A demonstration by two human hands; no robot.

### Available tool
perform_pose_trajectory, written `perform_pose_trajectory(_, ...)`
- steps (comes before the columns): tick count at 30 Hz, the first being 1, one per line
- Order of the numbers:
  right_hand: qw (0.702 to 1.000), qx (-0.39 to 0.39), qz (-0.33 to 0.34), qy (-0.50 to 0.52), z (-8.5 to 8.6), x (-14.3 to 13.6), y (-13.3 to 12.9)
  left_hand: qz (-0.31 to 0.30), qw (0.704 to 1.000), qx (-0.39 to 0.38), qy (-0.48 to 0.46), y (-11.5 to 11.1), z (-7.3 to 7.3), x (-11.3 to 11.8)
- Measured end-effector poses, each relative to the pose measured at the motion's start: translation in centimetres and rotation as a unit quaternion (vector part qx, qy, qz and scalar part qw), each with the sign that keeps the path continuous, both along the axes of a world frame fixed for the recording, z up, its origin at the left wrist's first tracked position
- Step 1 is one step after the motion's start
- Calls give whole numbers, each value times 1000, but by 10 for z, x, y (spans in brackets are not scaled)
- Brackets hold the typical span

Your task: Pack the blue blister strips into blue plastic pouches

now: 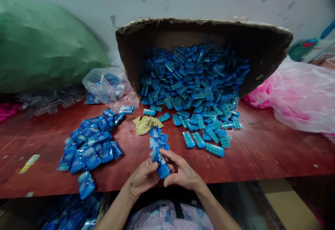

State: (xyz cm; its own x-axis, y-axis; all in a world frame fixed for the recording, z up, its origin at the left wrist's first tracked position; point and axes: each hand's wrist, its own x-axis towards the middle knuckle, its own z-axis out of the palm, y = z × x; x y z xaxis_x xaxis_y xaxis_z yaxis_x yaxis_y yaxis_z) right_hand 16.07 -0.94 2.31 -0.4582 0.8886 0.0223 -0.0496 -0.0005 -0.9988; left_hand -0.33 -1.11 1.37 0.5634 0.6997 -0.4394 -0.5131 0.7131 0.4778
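Close to the table's front edge, my left hand [145, 176] pinches a small blue printed packet [162, 167] between thumb and fingers. My right hand [183, 171] closes on the same packet from the other side, its fingers along the upper end and its thumb near the lower end. Just beyond the hands lies a short row of flat blue printed wrappers [158, 138], partly hidden by the packet. A crumpled yellowish cloth or glove [145, 124] touches their far end. To the left is a pile of blue printed packets [90, 143], with one packet [86, 184] apart at the edge.
A tipped cardboard box [128, 55] spills many clear-fronted blue cases [193, 80] onto the red table [251, 156]. Clear plastic bags [115, 87] and a large green sack [47, 45] stand left. Pink-and-white bags [300, 94] lie right. More blue packets [73, 212] sit below the table.
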Motion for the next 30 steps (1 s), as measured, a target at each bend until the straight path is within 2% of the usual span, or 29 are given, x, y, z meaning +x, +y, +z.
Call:
perform_pose_trajectory(7,998,-27,-61,-6,-8,-2,-5,141,988,-53,33,-12,3,23)
perform_pose_trajectory(10,994,-30,-101,3,-14,-7,-8,179,981,-59,50,-15,5,30)
perform_pose_trajectory(12,992,-53,-113,22,-19,-10,-9,180,980,-56,64,-16,7,31)
perform_pose_trajectory(17,972,-162,-66,155,-28,-10,-6,147,983,-79,71,-16,16,30)
perform_pose_trajectory(26,959,-189,-44,206,-30,-10,-4,114,987,-98,50,-14,15,20)
perform_pose_trajectory(30,968,-175,-46,174,-27,-10,-6,128,986,-81,63,-16,16,24)
